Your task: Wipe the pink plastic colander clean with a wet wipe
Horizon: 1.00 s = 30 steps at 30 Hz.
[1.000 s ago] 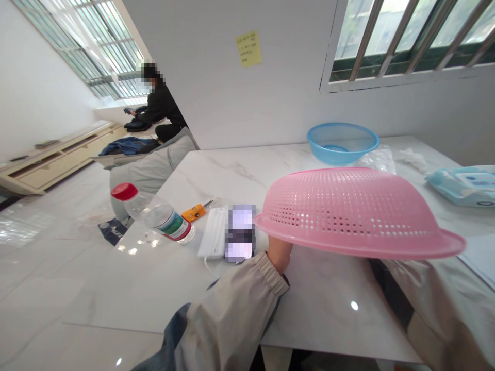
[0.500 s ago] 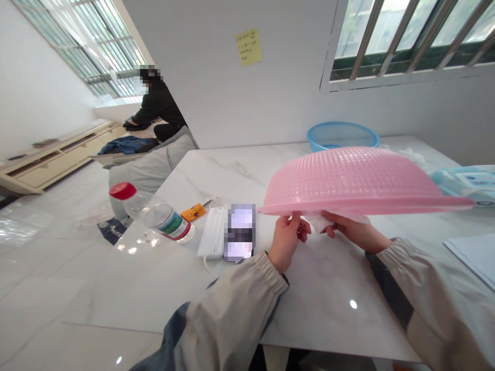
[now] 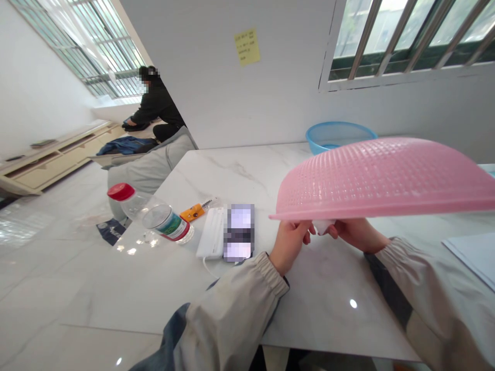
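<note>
Apparently the work is partway: the pink colander [image 3: 382, 180], out toward three o'clock, is off the table [image 3: 224, 175] and turned base-up, its near rim facing the two hands — not yet set down. Its far end runs out of view. Between four and five o'clock, the left hand [image 3: 288, 246] appears closed on the near rim, thumb and fingers together, though some fingertips hide behind the plastic. Nearer four, the right hand [image 3: 359, 235] looks pinched around a crumpled white wad [image 3: 323, 226] at that same rim; the hands are just beside each other, the wad between them. What seems done is raising the colander and bringing the wad to it; what seems left is releasing both. How much of the surface is dealt with, I cannot tell. At two o'clock the blue basin [image 3: 315, 145] sits partly behind the colander — no hand on it. The phone [image 3: 238, 232] at six and the bottle [image 3: 164, 220] between eight and nine are likewise untouched.
</note>
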Each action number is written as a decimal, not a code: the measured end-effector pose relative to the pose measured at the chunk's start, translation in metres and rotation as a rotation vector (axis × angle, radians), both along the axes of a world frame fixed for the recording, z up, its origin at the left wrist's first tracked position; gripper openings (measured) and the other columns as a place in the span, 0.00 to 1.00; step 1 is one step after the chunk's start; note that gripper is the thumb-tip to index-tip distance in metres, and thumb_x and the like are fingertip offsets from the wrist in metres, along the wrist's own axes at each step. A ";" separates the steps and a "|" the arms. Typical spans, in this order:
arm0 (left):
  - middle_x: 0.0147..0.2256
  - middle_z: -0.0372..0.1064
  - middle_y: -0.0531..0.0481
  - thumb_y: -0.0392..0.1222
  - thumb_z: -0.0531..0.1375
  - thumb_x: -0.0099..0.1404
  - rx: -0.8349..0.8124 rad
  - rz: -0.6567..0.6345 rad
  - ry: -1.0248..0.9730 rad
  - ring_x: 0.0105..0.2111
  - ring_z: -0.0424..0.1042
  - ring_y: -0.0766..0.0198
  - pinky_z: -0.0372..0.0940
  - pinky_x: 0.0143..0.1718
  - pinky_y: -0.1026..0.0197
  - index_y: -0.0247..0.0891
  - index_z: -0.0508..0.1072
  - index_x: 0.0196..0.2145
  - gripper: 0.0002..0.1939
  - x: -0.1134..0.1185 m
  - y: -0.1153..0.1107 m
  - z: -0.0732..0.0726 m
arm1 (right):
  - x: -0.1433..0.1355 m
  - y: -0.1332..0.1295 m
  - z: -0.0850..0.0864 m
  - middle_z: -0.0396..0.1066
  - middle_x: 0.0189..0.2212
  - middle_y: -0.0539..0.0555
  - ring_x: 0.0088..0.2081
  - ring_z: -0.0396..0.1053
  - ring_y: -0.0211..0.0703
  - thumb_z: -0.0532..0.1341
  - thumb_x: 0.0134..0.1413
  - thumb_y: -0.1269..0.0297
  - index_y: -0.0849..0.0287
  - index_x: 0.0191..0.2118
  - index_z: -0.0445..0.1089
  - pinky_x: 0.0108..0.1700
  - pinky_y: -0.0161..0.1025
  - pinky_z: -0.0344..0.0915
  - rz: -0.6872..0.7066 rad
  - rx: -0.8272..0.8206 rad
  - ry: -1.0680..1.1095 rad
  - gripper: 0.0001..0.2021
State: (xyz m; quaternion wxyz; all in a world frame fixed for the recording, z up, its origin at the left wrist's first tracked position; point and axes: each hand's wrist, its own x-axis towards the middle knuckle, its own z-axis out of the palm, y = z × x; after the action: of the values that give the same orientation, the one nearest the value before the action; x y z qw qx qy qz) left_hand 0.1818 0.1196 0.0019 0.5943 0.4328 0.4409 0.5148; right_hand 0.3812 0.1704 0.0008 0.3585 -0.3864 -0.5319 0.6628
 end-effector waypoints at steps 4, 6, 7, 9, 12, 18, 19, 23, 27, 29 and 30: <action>0.26 0.71 0.56 0.66 0.73 0.65 0.023 0.015 -0.080 0.22 0.62 0.70 0.57 0.28 0.63 0.40 0.71 0.39 0.27 0.001 0.003 0.003 | -0.002 0.002 -0.002 0.63 0.17 0.48 0.25 0.67 0.45 0.74 0.59 0.41 0.52 0.29 0.75 0.37 0.47 0.75 -0.085 -0.109 0.110 0.21; 0.26 0.71 0.58 0.64 0.74 0.65 0.022 0.034 -0.103 0.22 0.62 0.70 0.56 0.27 0.64 0.41 0.70 0.43 0.28 0.000 0.002 0.004 | -0.001 0.003 -0.002 0.60 0.16 0.46 0.24 0.67 0.44 0.76 0.58 0.43 0.52 0.27 0.74 0.36 0.46 0.75 -0.117 -0.141 0.152 0.21; 0.26 0.70 0.58 0.63 0.74 0.65 0.028 0.031 -0.107 0.22 0.62 0.70 0.56 0.27 0.64 0.40 0.70 0.44 0.27 0.000 0.002 0.004 | 0.000 0.004 -0.002 0.58 0.15 0.46 0.24 0.66 0.43 0.77 0.57 0.43 0.53 0.26 0.73 0.37 0.45 0.76 -0.116 -0.156 0.172 0.22; 0.26 0.70 0.58 0.63 0.74 0.66 0.047 0.016 -0.118 0.22 0.62 0.70 0.56 0.28 0.63 0.39 0.74 0.47 0.27 0.000 0.002 0.005 | 0.001 0.004 -0.001 0.55 0.14 0.44 0.23 0.63 0.40 0.79 0.54 0.43 0.54 0.23 0.72 0.39 0.44 0.78 -0.091 -0.188 0.209 0.25; 0.26 0.71 0.57 0.63 0.74 0.66 0.064 0.002 -0.135 0.22 0.62 0.70 0.57 0.28 0.62 0.38 0.78 0.51 0.28 0.000 0.002 0.005 | 0.003 0.002 0.002 0.54 0.14 0.42 0.21 0.60 0.37 0.81 0.51 0.43 0.55 0.26 0.76 0.42 0.44 0.81 -0.083 -0.234 0.233 0.23; 0.26 0.71 0.57 0.62 0.73 0.68 0.105 0.067 -0.124 0.23 0.62 0.70 0.58 0.29 0.62 0.37 0.80 0.51 0.27 -0.001 0.001 0.006 | 0.002 0.002 0.004 0.57 0.14 0.42 0.21 0.60 0.37 0.82 0.50 0.45 0.54 0.29 0.77 0.43 0.44 0.83 -0.118 -0.254 0.243 0.21; 0.26 0.70 0.57 0.62 0.73 0.68 0.111 0.077 -0.119 0.23 0.62 0.70 0.58 0.28 0.62 0.37 0.80 0.51 0.27 -0.001 0.001 0.006 | 0.001 0.002 0.004 0.57 0.14 0.42 0.20 0.59 0.36 0.83 0.49 0.45 0.53 0.26 0.74 0.42 0.43 0.83 -0.119 -0.256 0.248 0.23; 0.25 0.70 0.57 0.63 0.73 0.68 0.099 0.053 -0.119 0.22 0.62 0.71 0.57 0.28 0.63 0.36 0.80 0.50 0.28 0.000 0.002 0.004 | 0.001 0.003 0.002 0.58 0.15 0.43 0.21 0.60 0.35 0.83 0.50 0.45 0.54 0.24 0.71 0.42 0.42 0.84 -0.113 -0.247 0.246 0.25; 0.26 0.71 0.57 0.64 0.73 0.67 0.096 0.010 -0.128 0.22 0.61 0.71 0.57 0.27 0.63 0.35 0.79 0.52 0.31 0.001 0.002 0.002 | 0.000 0.003 0.000 0.59 0.14 0.42 0.20 0.62 0.35 0.82 0.50 0.44 0.55 0.26 0.73 0.40 0.41 0.84 -0.108 -0.230 0.236 0.24; 0.25 0.71 0.57 0.65 0.73 0.67 0.098 0.009 -0.121 0.22 0.61 0.71 0.56 0.27 0.63 0.35 0.79 0.52 0.31 0.001 0.003 0.001 | -0.001 0.002 0.001 0.59 0.14 0.42 0.20 0.62 0.34 0.83 0.49 0.44 0.55 0.28 0.76 0.39 0.40 0.84 -0.119 -0.232 0.243 0.23; 0.25 0.71 0.57 0.65 0.72 0.68 0.098 0.011 -0.116 0.22 0.61 0.71 0.56 0.27 0.63 0.35 0.79 0.52 0.30 0.001 0.003 0.001 | -0.002 0.002 0.001 0.59 0.14 0.42 0.20 0.63 0.34 0.83 0.48 0.44 0.56 0.28 0.77 0.38 0.40 0.83 -0.127 -0.234 0.248 0.23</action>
State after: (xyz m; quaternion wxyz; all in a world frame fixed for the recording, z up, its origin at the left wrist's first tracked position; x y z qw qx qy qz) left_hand 0.1826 0.1223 0.0028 0.5941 0.4284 0.3821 0.5634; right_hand 0.3797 0.1725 0.0019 0.4151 -0.3734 -0.3776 0.7387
